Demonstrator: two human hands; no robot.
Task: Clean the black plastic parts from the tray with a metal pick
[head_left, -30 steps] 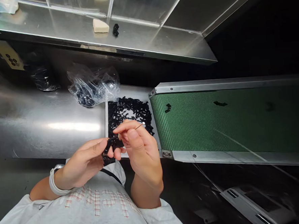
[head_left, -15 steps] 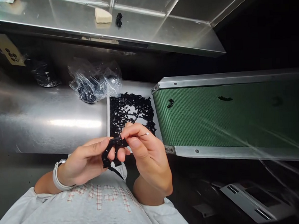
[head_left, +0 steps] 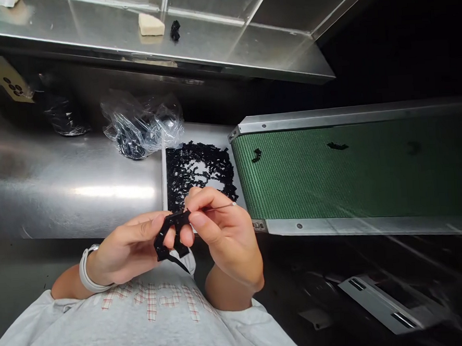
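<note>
Between the gripping fingers of the left hand (head_left: 122, 252), a bent black part (head_left: 162, 242) slanted, its upper end pointing at the right hand (head_left: 235, 240), whose fingertips pinched a thin pin (head_left: 221, 207) (pale-tipped). Below them, shirt lettering (head_left: 151, 303) was unreadable; beyond, partly blocked, lay a tray (head_left: 215, 184) of black pieces (head_left: 220, 160).

head view: from above | faces forward, down | hands (head_left: 122, 248) near | shelf (head_left: 213, 44) farther
</note>
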